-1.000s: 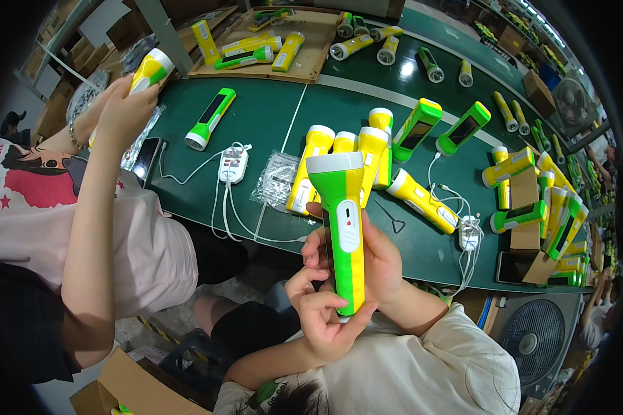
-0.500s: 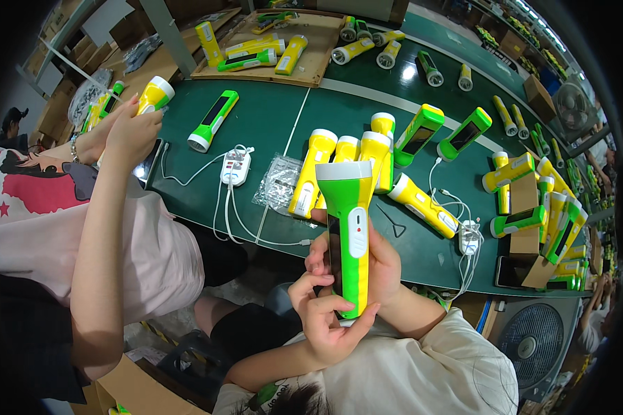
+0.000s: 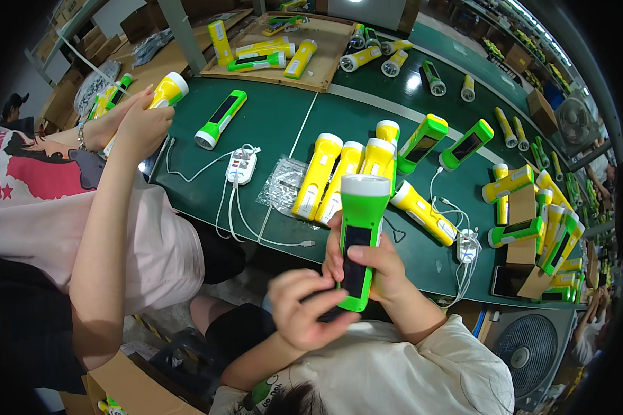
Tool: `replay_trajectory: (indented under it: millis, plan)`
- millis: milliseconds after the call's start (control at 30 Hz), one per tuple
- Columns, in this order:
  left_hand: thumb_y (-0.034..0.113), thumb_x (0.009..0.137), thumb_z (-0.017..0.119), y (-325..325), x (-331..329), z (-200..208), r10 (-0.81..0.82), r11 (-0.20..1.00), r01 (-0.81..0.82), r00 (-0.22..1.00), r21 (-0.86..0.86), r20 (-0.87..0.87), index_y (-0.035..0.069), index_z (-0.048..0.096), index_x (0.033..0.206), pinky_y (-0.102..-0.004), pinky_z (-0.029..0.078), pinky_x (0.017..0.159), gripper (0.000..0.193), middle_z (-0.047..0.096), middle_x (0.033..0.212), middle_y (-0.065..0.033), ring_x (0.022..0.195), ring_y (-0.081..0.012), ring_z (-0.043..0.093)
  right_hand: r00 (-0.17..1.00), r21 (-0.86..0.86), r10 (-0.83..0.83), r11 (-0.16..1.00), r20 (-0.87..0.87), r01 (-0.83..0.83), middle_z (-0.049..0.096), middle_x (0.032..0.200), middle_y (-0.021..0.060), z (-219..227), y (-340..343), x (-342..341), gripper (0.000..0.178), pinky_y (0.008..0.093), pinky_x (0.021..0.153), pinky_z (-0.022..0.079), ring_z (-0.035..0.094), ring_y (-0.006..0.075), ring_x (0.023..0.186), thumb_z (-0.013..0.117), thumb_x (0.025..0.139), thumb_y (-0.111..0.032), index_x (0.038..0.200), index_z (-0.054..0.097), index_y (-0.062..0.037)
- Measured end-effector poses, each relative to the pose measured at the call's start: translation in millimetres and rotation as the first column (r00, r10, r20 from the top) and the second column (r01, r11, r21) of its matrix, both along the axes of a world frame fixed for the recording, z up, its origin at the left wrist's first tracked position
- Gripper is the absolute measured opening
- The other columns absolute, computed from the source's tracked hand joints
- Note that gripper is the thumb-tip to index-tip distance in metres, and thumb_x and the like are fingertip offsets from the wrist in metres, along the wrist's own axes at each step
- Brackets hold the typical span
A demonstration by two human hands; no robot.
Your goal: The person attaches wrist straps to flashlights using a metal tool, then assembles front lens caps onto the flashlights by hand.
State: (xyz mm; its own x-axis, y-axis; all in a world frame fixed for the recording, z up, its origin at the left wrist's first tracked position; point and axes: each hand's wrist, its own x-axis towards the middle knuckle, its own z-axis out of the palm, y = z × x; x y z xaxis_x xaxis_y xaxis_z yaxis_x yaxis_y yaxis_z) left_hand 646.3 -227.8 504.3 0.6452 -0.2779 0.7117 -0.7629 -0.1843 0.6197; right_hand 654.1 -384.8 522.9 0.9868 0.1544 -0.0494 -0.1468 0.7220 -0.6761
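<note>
Upright before me is a green flashlight (image 3: 364, 207) with a white head and a dark solar panel turned toward me. My right hand (image 3: 384, 270) is wrapped round its body, thumb across the panel. Beside the lower end, my left hand (image 3: 301, 308) has its fingers apart, slightly blurred; nothing shows in it. Just beyond the held flashlight, several yellow-and-white flashlights (image 3: 318, 176) lie together on the green table (image 3: 277, 124). Another yellow flashlight (image 3: 423, 214) rests to the right, near a dark wire loop (image 3: 394, 232).
White chargers (image 3: 241, 166) with cables lie on the table, next to a clear plastic bag (image 3: 282, 185). A wooden tray (image 3: 318, 81) holds flashlights at the back. At the right stands a cardboard box (image 3: 521, 207) among flashlights. A co-worker's hands (image 3: 142, 124) grip a flashlight at the left.
The flashlight has turned from its switch side to its panel side and shifted slightly right. My left hand has come off its lower end and moved left.
</note>
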Motion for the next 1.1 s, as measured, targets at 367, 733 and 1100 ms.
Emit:
replay_trajectory:
  millis: [367,733,1100]
  plan:
    - [0.013,0.086,0.060,10,54,38,-0.644,0.739,0.052,0.346,-0.671,-0.683,-0.002,0.039,0.127,-0.0229,0.050,0.065,0.049,0.056,0.110,-0.0188,0.082,-0.0143,0.060,0.832,0.303,0.551,0.805,-0.065,-0.510,0.055,0.091,0.0128,-5,25,-13,0.049,0.0294,0.052,0.052,0.059,0.0187,0.063,0.060,0.084,-0.024,0.119,0.041,0.0025]
    - [0.036,0.100,0.037,16,62,23,-0.511,0.833,0.090,0.504,-0.546,-0.696,0.002,0.048,0.112,-0.0134,0.036,0.047,0.037,0.059,0.091,-0.0061,0.064,-0.0027,0.051,0.858,0.564,0.513,0.716,-0.027,-0.411,0.045,0.075,0.0088,-9,42,-16,0.063,0.0277,0.041,0.042,0.047,0.0148,0.049,0.041,0.090,-0.058,0.121,0.039,-0.0033]
    - [0.040,0.100,0.025,25,68,-11,-0.947,0.307,0.103,0.130,-0.946,-0.293,0.001,0.041,0.117,-0.0269,0.053,0.063,0.046,0.049,0.116,-0.0286,0.085,-0.0247,0.059,0.906,0.116,0.405,0.912,-0.121,-0.393,0.054,0.094,0.0205,-2,59,-19,0.075,0.0411,0.067,0.053,0.061,0.0297,0.073,0.030,0.089,-0.066,0.124,0.038,-0.0002]
